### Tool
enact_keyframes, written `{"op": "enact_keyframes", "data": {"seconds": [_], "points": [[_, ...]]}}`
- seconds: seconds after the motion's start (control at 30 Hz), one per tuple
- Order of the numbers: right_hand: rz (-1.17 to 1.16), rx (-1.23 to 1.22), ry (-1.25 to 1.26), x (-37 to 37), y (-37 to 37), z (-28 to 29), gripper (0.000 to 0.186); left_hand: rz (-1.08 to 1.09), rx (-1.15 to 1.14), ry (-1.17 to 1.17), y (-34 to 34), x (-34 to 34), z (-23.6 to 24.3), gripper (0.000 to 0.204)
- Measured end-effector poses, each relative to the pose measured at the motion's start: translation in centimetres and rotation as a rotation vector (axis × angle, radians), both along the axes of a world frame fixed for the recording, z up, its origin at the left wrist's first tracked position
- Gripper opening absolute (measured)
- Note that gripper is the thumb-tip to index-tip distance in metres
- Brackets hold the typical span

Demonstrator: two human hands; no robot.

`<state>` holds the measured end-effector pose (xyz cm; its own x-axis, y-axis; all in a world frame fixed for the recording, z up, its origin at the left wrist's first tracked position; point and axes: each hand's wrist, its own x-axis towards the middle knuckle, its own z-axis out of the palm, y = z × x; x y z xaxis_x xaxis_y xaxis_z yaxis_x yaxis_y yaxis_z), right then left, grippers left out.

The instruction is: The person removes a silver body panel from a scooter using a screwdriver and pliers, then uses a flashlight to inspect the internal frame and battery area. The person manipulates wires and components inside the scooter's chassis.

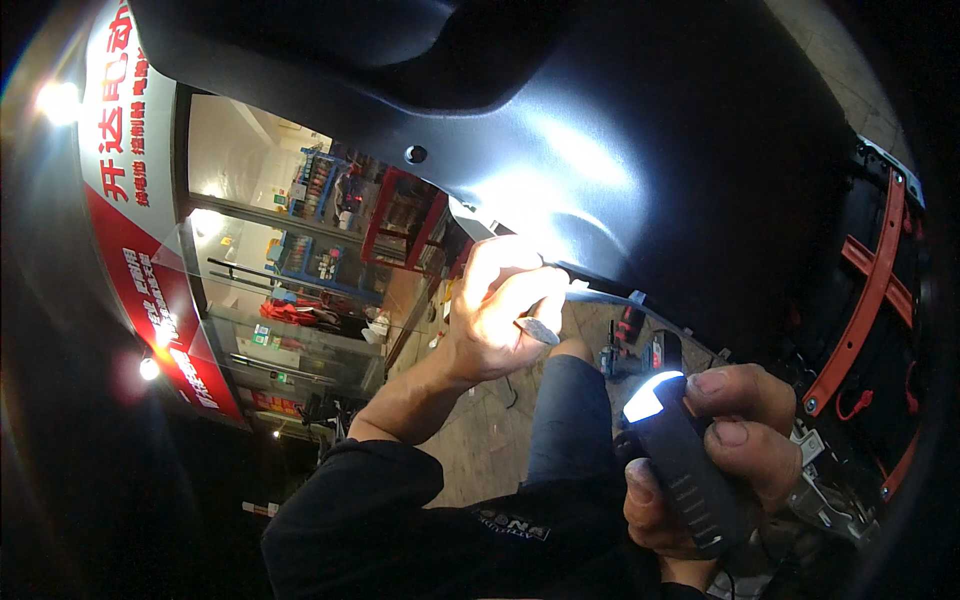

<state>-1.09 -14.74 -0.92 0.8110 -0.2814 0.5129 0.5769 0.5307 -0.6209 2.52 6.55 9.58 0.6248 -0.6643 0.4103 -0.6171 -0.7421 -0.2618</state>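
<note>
My right hand (725,460) grips a black flashlight (680,455) whose lit head points up at a glossy dark body panel (600,150) overhead. My left hand (500,305) reaches up to the panel's lower edge, fingers pinched around a small grey metal piece (538,330). The light makes a bright patch on the panel just above that hand. A black sleeve covers my left arm up to the wrist.
A red metal frame (870,290) runs along the right inside the dark body. A round fastener hole (415,154) sits in the panel at upper left. A lit shop front with shelves (330,240) and a red and white sign (130,160) shows at left. Tools (630,345) lie on paving.
</note>
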Motion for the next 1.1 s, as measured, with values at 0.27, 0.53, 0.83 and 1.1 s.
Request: {"op": "enact_keyframes", "data": {"seconds": [0.27,0.53,0.83,1.1], "points": [[0.197,-0.128,0.011,-2.1,-3.0,-0.7,0.052,-0.046,-0.051,-0.018,0.8,0.5,-0.5,0.027],[-0.052,-0.392,0.066,-3.6,-3.7,-6.7,0.045,0.079,0.020,-0.031,1.2,0.0,-0.5,0.019],[-0.139,-0.218,0.254,-3.8,-1.5,-8.0,0.047,0.121,-0.039,-0.059,1.6,-0.2,-0.7,0.017],[-0.125,-0.333,0.229,-4.6,-0.9,-9.4,0.058,0.145,-0.201,-0.038,2.0,-0.2,-1.3,0.019]]}}
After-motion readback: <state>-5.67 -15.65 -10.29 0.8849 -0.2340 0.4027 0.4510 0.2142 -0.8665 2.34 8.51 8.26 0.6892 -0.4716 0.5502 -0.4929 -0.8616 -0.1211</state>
